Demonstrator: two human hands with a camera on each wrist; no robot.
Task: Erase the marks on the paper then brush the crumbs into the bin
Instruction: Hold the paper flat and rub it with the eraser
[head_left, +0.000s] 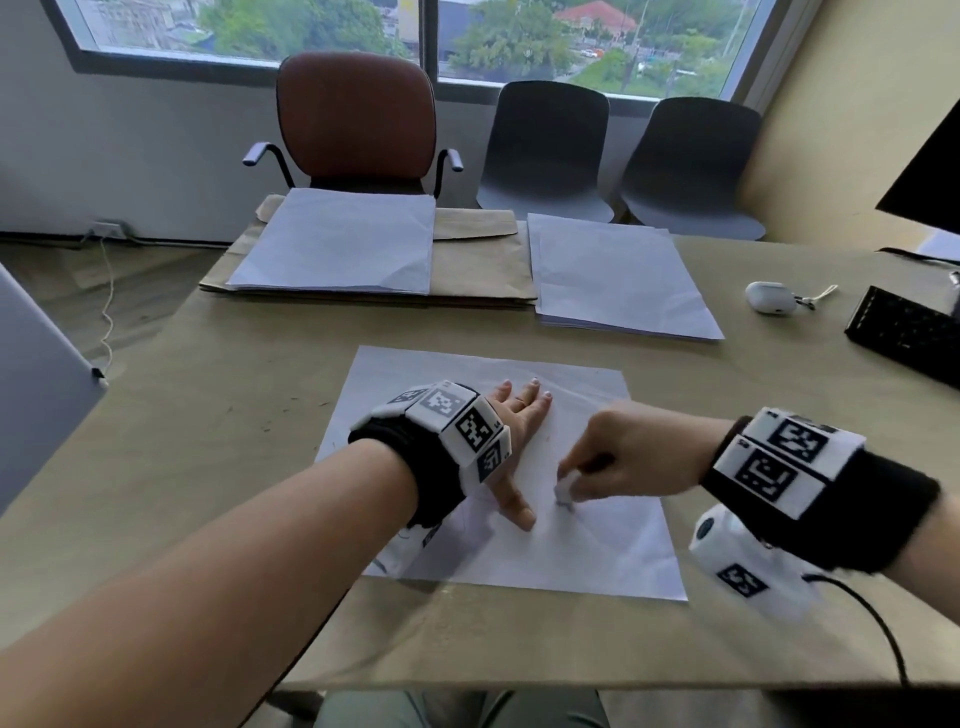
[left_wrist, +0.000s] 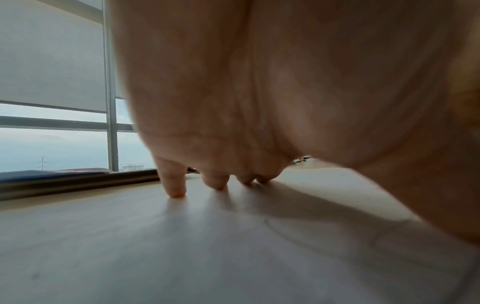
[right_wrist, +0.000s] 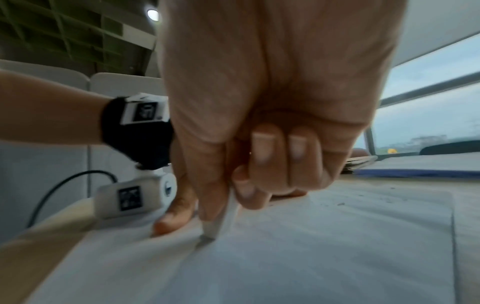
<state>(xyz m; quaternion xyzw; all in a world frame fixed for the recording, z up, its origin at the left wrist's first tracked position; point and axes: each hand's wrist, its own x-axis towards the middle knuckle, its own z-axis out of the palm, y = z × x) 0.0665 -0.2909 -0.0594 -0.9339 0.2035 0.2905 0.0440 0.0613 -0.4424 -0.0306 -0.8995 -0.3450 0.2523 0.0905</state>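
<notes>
A white sheet of paper (head_left: 587, 551) lies on the desk in front of me. My left hand (head_left: 517, 431) lies flat on it with straight, spread fingers, the thumb (head_left: 517, 506) pointing toward me. My right hand (head_left: 618, 457) pinches a small white eraser (head_left: 562, 491) and holds its tip against the paper just right of the left thumb. In the right wrist view the eraser (right_wrist: 221, 222) is gripped between thumb and curled fingers, its end touching the sheet (right_wrist: 285, 257). The left wrist view has the fingertips (left_wrist: 176, 189) pressing the paper (left_wrist: 182, 246). A faint pencil line (left_wrist: 280, 230) shows there. No bin is visible.
Two stacks of white paper (head_left: 343, 244) (head_left: 618, 278) and a brown envelope (head_left: 478, 270) lie at the desk's far side. An earbud case (head_left: 771, 298) and a black keyboard (head_left: 906, 332) sit at the right. Chairs (head_left: 358, 119) stand beyond the desk. Dark crumbs (right_wrist: 340, 203) dot the table.
</notes>
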